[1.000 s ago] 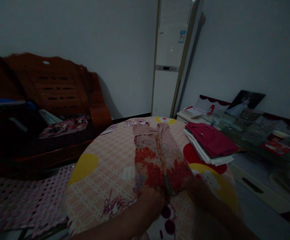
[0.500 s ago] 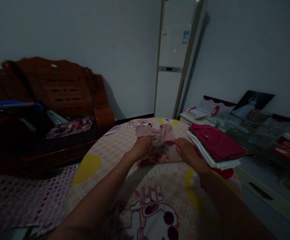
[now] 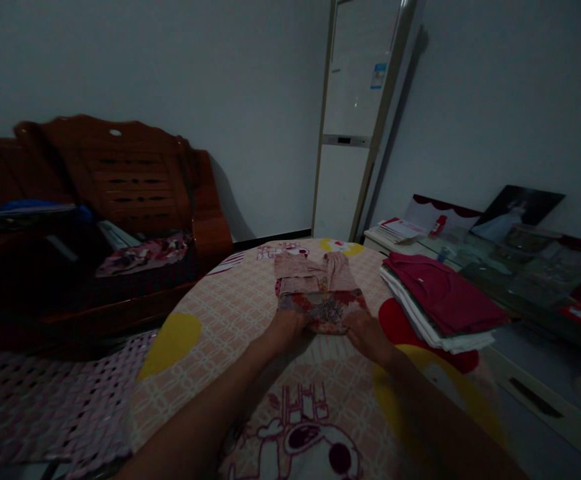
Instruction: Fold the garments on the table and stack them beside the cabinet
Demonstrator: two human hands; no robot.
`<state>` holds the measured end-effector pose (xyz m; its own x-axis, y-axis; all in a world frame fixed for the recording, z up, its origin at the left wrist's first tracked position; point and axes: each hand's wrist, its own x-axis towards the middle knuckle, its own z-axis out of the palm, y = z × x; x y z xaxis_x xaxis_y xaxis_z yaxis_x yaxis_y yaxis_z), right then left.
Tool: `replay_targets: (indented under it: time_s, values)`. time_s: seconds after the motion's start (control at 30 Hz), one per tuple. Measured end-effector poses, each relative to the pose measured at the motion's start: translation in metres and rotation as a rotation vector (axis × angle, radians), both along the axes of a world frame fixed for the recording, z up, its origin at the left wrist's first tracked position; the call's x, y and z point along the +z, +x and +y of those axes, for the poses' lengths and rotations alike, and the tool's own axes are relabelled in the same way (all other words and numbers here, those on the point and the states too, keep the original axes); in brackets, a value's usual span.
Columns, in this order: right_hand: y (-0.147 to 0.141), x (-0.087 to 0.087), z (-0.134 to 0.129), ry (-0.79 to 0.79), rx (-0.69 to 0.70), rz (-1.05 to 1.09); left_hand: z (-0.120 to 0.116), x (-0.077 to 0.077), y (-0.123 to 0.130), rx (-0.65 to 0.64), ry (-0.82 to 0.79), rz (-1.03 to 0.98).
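Observation:
A pink garment (image 3: 327, 303) with a floral-printed panel lies partly folded on the round, patterned tablecloth (image 3: 230, 293). My left hand (image 3: 289, 328) is closed on the garment's near left corner, and my right hand (image 3: 366, 335) on its near right corner. The fingertips of both are partly hidden under the cloth edge. Farther off, the plain pink parts of the garment lie folded inward. To the right of my right hand sits a stack of folded clothes, a dark red garment (image 3: 440, 290) on top of white ones (image 3: 420, 313).
A wooden sofa (image 3: 120, 180) with cloths on it stands at the left, a woven pink-and-white seat (image 3: 60, 400) in front. Beyond the table rises a tall white air conditioner (image 3: 343, 180). A glass-topped cabinet (image 3: 535, 393) with papers, containers and a picture (image 3: 517, 210) lines the right.
Both hands have moved from the middle of the garment toward me, down to its near edge. The printed panel now lies more visible, its near corners in my hands.

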<state>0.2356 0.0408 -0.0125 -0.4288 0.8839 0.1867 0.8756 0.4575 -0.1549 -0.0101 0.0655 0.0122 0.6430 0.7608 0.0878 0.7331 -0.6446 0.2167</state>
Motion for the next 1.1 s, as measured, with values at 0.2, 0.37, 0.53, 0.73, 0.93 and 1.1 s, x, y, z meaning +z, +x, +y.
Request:
replay_targets:
  time_s: [0.2, 0.37, 0.53, 0.73, 0.93, 1.1]
  values:
    - [0.005, 0.011, -0.024, -0.584, 0.300, 0.265, -0.013, 0.024, -0.025, -0.333, -0.548, 0.045]
    - [0.007, 0.010, -0.040, -0.879, 0.372, 0.339, -0.016, 0.016, -0.024, -0.466, -0.860, -0.038]
    - [0.009, 0.023, -0.025, -1.120, 0.176, 0.555, 0.018, 0.018, -0.026, -0.228, -0.986, -0.323]
    - [0.002, 0.028, 0.029, -0.504, -0.118, 0.796, 0.099, 0.010, -0.025, 0.340, -0.250, -0.594]
    - [-0.009, 0.015, 0.081, -0.070, -0.142, 0.614, 0.135, -0.009, -0.005, 0.515, -0.028, -0.614]
    - [-0.024, 0.008, 0.120, 0.085, -0.155, 0.295, 0.148, -0.032, 0.002, 0.464, 0.022, -0.542]
